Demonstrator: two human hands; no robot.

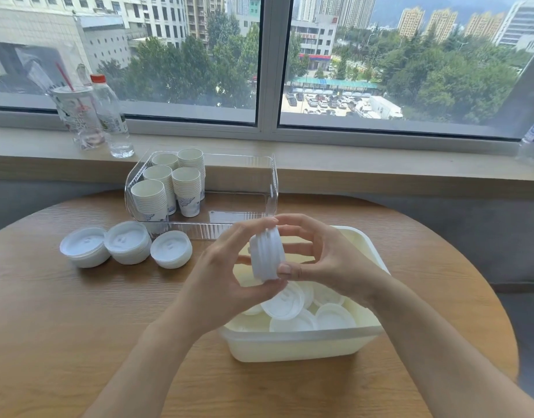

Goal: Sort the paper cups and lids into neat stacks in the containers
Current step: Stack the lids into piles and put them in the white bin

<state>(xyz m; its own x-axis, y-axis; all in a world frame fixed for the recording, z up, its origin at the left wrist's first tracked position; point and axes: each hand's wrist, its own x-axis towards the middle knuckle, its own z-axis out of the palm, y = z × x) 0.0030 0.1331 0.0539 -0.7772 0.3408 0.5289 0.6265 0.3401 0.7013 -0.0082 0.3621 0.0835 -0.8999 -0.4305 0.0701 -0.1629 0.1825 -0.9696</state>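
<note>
Both hands clamped on small lid stack, left hand at 9, right hand at 3; held edge-on above cream bin, prob. to square rims; loose lids below; cup stacks in clear container at 11; three lid piles on table at 10.

A round wooden desk stands close to a big window. Below the window runs a long pale windowsill. Under the sill is a grey wall. Through the glass, daylight shows tall buildings, green trees and parked cars.
</note>
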